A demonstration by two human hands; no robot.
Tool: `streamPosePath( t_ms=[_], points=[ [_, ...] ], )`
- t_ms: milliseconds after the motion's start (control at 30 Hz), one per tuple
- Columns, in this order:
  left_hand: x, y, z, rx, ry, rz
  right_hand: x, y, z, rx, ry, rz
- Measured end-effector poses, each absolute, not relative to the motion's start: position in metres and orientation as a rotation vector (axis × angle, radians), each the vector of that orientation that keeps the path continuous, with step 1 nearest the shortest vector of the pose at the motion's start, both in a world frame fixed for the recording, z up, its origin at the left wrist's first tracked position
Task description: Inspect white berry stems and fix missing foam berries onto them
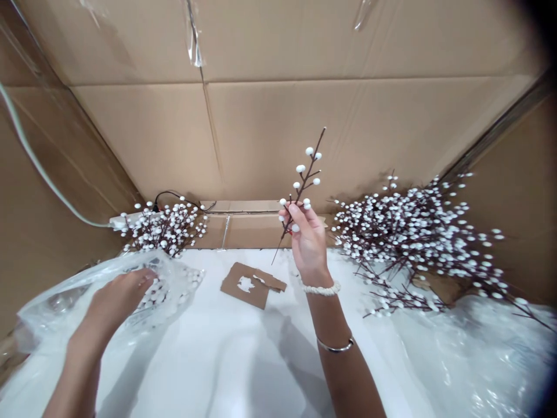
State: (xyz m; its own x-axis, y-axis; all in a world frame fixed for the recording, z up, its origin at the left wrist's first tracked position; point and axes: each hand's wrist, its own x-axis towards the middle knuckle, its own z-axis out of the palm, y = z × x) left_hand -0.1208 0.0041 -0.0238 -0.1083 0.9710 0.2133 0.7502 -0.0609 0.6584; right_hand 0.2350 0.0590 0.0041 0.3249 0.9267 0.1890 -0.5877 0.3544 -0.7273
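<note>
The right hand [310,238] pinches one thin brown twig [310,169] between the thumb and the fingers. The twig has little white balls all along it, and it is held up over the far part of the desk [209,363], a bit right of the middle. It leans, with its top going up to the right and its thin bottom end poking down to the left. The left hand [115,299] is over on the left, with its fingers bent at a clear plastic bag [52,307] — I cannot tell if they are pinching anything. More white balls [191,281] show through the plastic there. Just past the bag, at the far left, is a small bunch [167,231] of twigs with white balls. A much bigger pile [404,232] of the same kind is at the far right. Some clear plastic [487,354] lies on the near side of that pile, all crinkly and shiny. Between the two hands, flat on the desk, is a torn bit of brown card [259,298] with a white patch in it. A tall cardboard wall [270,128] stands at the far side — its top part has shiny tape on it.
</note>
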Motion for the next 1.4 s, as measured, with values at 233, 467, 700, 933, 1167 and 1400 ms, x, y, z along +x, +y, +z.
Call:
streamPosePath(
  t_ms=[233,467,700,933,1167,1400],
  points=[
    [-0.118,0.035,-0.066,1.891,2.350,-0.007,0.232,0.056,0.002,-0.659,-0.747,1.052],
    [-0.116,0.036,-0.068,1.904,2.399,-0.087,0.230,0.056,0.004,-0.663,-0.753,1.078],
    [-0.127,0.012,-0.034,2.108,2.217,0.633,0.224,0.054,0.001,-0.695,-0.804,1.128],
    [-0.034,0.005,0.019,1.512,1.622,1.541,0.208,0.039,0.008,-0.764,-0.930,1.340],
    [0.052,0.045,0.012,1.294,1.054,1.767,0.206,0.031,0.015,-0.664,-1.009,1.337],
    [0.084,0.049,0.009,1.130,0.853,1.720,0.209,0.031,0.013,-0.720,-1.005,1.272]
  ],
)
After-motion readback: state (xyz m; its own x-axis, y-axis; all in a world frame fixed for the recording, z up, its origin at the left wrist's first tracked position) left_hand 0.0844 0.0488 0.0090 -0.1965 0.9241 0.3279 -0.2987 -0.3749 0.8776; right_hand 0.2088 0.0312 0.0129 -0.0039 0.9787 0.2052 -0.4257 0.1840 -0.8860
